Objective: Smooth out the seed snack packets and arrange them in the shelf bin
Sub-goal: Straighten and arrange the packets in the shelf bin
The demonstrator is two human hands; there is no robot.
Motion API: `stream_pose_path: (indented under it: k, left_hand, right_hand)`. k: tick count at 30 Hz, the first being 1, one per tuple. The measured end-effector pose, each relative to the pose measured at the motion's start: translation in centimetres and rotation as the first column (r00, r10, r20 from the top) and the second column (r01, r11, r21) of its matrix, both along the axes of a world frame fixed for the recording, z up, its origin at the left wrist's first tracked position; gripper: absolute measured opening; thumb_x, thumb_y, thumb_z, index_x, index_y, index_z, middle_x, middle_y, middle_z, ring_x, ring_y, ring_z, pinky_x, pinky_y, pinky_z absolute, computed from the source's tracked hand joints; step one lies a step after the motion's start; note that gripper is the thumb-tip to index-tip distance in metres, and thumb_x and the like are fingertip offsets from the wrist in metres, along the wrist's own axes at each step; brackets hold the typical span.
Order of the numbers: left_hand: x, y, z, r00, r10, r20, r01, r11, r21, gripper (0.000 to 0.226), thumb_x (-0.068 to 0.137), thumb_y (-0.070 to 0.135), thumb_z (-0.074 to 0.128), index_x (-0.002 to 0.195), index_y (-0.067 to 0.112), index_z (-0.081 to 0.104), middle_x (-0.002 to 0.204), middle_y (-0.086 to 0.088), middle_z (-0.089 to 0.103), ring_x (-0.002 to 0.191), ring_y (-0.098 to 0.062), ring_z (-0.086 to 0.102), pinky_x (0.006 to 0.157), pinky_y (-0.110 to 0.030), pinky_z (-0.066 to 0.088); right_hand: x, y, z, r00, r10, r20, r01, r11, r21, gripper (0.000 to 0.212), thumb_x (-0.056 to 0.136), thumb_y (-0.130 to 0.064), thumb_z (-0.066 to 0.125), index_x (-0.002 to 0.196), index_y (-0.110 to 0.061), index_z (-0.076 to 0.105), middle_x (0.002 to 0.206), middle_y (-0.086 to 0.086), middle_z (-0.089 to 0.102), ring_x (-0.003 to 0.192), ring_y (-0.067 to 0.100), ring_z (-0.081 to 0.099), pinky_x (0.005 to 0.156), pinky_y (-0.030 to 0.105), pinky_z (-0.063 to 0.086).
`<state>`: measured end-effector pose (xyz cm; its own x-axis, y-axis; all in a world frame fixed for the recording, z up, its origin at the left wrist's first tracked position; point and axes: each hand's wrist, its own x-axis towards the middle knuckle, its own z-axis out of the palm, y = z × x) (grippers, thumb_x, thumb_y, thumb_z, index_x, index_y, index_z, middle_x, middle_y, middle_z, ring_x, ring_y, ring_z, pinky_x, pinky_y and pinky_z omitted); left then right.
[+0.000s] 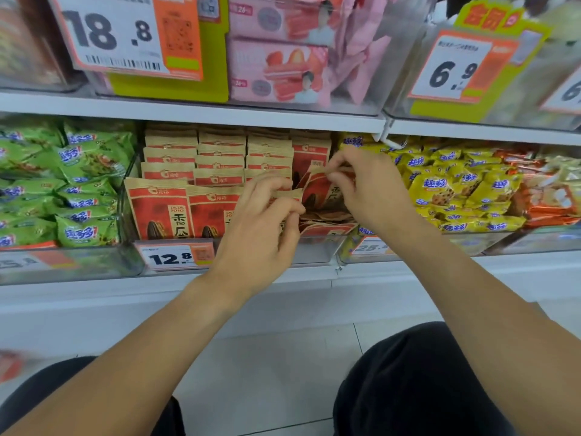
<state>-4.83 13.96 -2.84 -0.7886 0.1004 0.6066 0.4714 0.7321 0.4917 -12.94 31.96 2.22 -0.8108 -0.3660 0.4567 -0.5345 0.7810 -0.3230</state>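
Both our hands work a tan-and-red paper seed snack packet (317, 187) at the right end of the clear plastic shelf bin (314, 251).

Our left hand (261, 228) curls its fingers (283, 190) around the packet's upper left edge, pinching it. Our right hand (364, 184) pinches the packet's top right corner between thumb and bent fingers. The packet sits tilted above several loose matching packets (327, 220) lying flat in the bin's right section. To the left, neat upright rows of the same seed packets (195, 184) fill the bin. Green snack bags (63, 184) lie in the bin on the left, yellow snack bags (456, 184) on the right. A white price tag reading 12.8 (171, 258) fronts the bin.
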Motion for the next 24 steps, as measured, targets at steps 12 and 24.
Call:
stream_pose_path:
  k: [12, 24]
  left_hand:
    - [2.1, -0.6, 3.8, 0.998, 0.048, -0.047, -0.006, 0.758, 0.653, 0.017, 0.096, 0.013, 0.048, 0.099, 0.028, 0.057, 0.092, 0.007, 0.065, 0.087, -0.015, 0.063, 0.079, -0.033, 0.052]
    - [5.6, -4.5, 2.2, 0.683, -0.437, 0.586, 0.034, 0.820, 0.572, 0.023, 0.095, 0.021, 0.052, 0.107, 0.012, 0.069, 0.094, 0.002, 0.078, 0.087, -0.012, 0.074, 0.074, -0.020, 0.057]
  right_hand:
    - [6.1, 0.9, 6.5, 0.998, 0.060, 0.014, -0.024, 0.589, -0.808, 0.036, 0.078, -0.017, 0.084, 0.100, -0.021, 0.056, 0.068, 0.012, 0.070, 0.065, 0.018, 0.061, 0.063, 0.034, 0.050]
    - [8.9, -2.1, -1.7, 0.494, 0.503, 0.709, 0.252, 0.697, -0.671, 0.037, 0.081, -0.028, 0.069, 0.109, -0.003, 0.071, 0.096, 0.014, 0.077, 0.089, 0.026, 0.075, 0.074, 0.030, 0.061]
